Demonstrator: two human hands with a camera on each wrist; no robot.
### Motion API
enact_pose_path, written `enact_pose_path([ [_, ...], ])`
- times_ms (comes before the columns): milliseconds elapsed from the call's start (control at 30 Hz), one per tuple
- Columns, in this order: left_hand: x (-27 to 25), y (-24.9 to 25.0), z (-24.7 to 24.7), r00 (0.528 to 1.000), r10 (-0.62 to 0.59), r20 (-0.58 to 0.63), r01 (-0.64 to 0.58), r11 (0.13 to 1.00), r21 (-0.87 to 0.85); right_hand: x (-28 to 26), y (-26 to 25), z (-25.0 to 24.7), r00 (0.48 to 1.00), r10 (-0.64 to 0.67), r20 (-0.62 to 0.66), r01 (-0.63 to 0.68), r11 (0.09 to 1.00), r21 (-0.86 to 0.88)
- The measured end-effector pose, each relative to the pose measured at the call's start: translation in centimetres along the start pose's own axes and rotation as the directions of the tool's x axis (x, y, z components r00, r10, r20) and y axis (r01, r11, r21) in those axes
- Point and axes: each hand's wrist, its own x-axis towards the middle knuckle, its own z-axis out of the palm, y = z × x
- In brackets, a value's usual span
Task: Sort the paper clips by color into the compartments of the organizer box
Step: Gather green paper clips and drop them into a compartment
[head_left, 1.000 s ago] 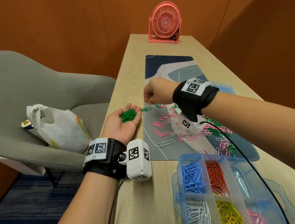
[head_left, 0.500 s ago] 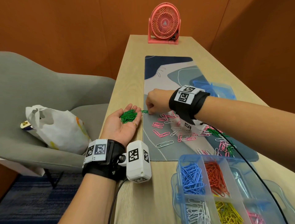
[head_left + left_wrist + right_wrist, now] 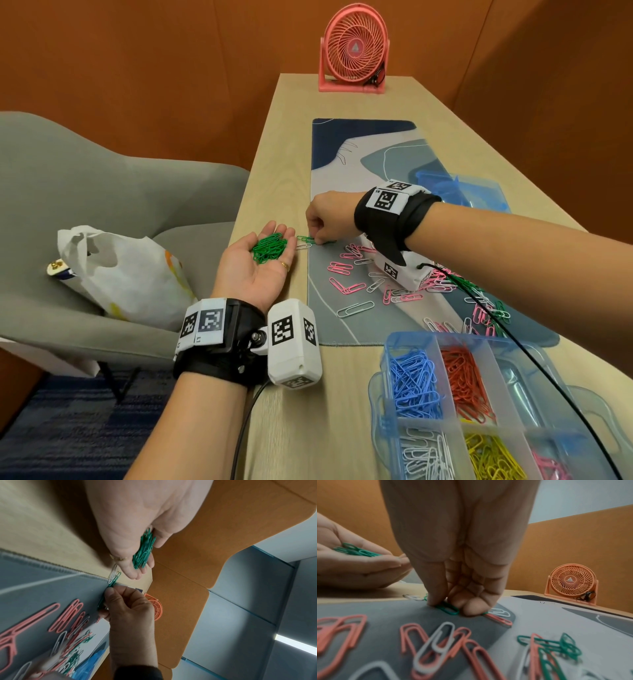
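Observation:
My left hand (image 3: 255, 270) lies palm up at the table's left edge, its relaxed fingers carrying a pile of green clips (image 3: 270, 247). The same pile (image 3: 144, 551) shows in the left wrist view. My right hand (image 3: 317, 240) is curled, its fingertips pinching green clips (image 3: 306, 238) against the left edge of the mat (image 3: 342, 171), just beside the left fingertips. In the right wrist view the right fingertips (image 3: 435, 601) press on a green clip (image 3: 448, 609). Pink, white and green clips (image 3: 342, 267) lie loose on the mat. The organizer box (image 3: 387, 377) at front right holds blue, red, white, yellow and pink clips.
A white clip (image 3: 113, 572) lies beside the pinched green ones. A blue lid (image 3: 469, 192) sits behind my right wrist. A pink fan (image 3: 352, 51) stands at the table's far end. A grey chair (image 3: 102, 192) with a white bag (image 3: 126, 274) is left of the table.
My right hand has come nearer and leftward across the mat to its left edge, bringing green clips close to the left fingertips. The left hand has stayed put.

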Motion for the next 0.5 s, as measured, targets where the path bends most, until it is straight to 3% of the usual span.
enact_pose_path([
  [367,-0.1,0.0,0.0,1.000,-0.014,0.001,0.014,1.000,0.010,0.2,0.2,-0.6,0.999,0.013,0.042,-0.014,1.000,0.013],
  [500,0.0,0.0,0.0,1.000,-0.015,-0.006,0.015,1.000,0.017,0.2,0.2,-1.3,0.999,0.044,-0.027,-0.041,0.995,0.091],
])
